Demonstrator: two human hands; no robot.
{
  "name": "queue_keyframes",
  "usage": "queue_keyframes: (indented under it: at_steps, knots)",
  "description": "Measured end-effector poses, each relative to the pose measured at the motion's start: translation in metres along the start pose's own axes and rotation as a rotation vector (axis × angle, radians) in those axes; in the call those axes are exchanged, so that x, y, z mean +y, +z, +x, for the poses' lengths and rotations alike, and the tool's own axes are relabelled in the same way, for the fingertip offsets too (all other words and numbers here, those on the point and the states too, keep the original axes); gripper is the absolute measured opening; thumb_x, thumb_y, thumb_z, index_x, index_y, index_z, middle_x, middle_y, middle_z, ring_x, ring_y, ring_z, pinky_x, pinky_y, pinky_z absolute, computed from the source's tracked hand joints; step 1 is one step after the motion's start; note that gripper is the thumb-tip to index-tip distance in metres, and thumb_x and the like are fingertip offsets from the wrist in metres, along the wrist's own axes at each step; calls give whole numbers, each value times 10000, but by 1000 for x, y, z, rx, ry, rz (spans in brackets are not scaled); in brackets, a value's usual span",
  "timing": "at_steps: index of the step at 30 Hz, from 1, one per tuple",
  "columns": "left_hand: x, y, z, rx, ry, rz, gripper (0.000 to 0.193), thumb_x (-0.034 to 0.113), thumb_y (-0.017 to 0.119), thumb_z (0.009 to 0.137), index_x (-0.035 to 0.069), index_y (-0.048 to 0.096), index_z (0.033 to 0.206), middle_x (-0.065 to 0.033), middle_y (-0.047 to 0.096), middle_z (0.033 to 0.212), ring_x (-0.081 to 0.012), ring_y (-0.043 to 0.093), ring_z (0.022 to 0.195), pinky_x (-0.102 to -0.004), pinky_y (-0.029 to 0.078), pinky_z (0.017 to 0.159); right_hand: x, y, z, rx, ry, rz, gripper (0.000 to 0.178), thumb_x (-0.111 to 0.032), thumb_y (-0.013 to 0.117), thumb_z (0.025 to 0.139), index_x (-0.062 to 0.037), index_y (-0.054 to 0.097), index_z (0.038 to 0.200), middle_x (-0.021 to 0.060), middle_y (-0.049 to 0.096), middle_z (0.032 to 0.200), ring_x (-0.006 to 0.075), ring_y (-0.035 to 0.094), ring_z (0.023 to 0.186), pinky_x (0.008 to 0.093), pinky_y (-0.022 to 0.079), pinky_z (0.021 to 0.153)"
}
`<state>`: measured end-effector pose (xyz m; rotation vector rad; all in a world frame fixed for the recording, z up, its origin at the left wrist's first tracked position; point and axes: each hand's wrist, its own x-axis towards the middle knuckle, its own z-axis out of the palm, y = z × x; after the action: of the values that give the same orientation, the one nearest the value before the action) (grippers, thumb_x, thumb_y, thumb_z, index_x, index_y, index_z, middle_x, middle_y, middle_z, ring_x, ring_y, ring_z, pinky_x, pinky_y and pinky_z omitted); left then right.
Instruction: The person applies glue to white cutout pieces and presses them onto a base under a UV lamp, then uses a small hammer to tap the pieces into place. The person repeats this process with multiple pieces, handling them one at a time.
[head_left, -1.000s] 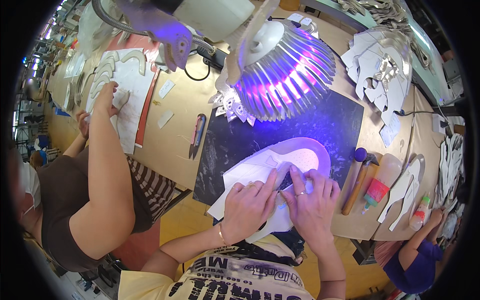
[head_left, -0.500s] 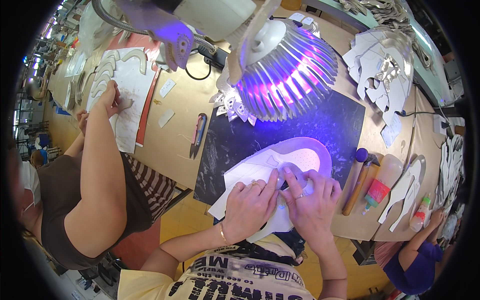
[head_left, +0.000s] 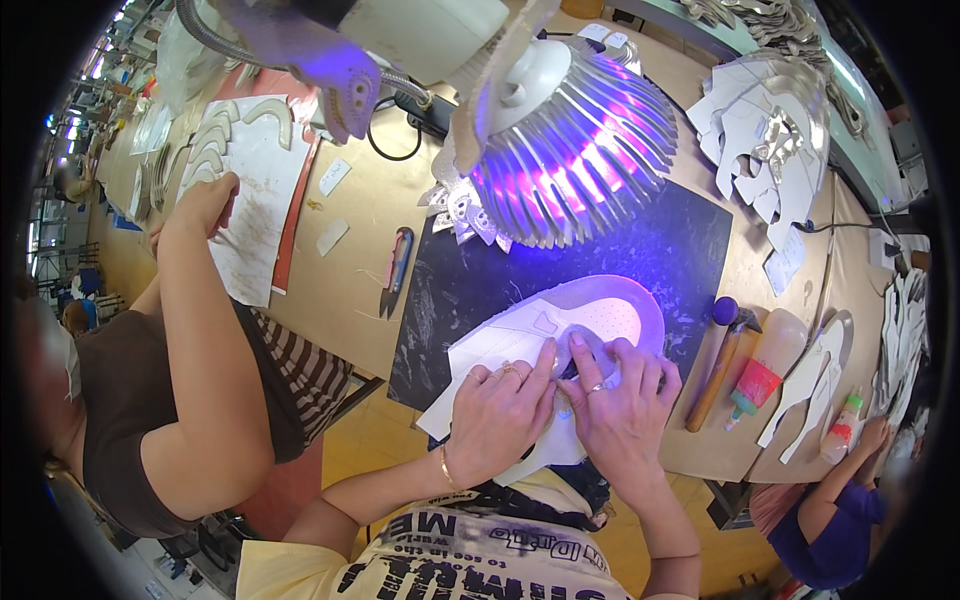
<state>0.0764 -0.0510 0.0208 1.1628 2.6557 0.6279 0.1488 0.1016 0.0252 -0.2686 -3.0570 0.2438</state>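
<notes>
A white shoe upper with a rounded, perforated toe part lies on the dark cutting mat, lit violet by the lamp. My left hand grips its near part, index finger stretched along the inner edge and the other fingers curled. My right hand pinches the same upper just to the right, index finger and thumb at the opening's edge. The two hands almost meet. Their fingers hide the pieces between them, so how the layers lie there cannot be made out.
A finned lamp hangs over the mat. Snips lie to the left; a hammer, a glue bottle and white cut pieces to the right. One co-worker's arm reaches over the left table; another person sits at right.
My right hand's fingers have shifted slightly on the upper; my left hand is nearly still. The left co-worker's hand has moved, and the small curved piece beside it is out of sight.
</notes>
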Motion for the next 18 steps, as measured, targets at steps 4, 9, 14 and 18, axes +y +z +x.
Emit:
queue_keyframes:
  at_steps: [4,9,14,18]
  knots:
    - [0,1,0,8,0,2,546,191,692,885,17,561,1385,-54,614,827,-173,599,669,-333,399,658,-2,4,0,30,4,-16,476,-429,668,886,-202,658,1304,54,552,1155,251,511,1067,474,329,1004]
    - [0,2,0,39,-17,-32,536,179,689,886,19,563,1382,-57,608,811,-181,596,677,-341,406,662,-11,11,-1,98,42,-34,473,-401,660,898,-179,649,1315,66,559,1163,259,516,1073,472,341,988]
    - [-3,1,-5,97,-42,-174,454,155,675,903,51,604,1340,-54,599,772,-199,593,674,-343,420,657,-6,11,-1,87,37,7,463,-395,667,893,-180,660,1303,68,565,1176,259,507,1102,480,346,997]
    - [-3,0,-10,176,-21,-253,380,151,695,898,85,661,1270,-39,598,766,-200,587,665,-341,422,629,2,11,-1,102,-28,57,470,-367,681,890,-164,648,1313,84,563,1189,274,503,1130,488,331,1015]
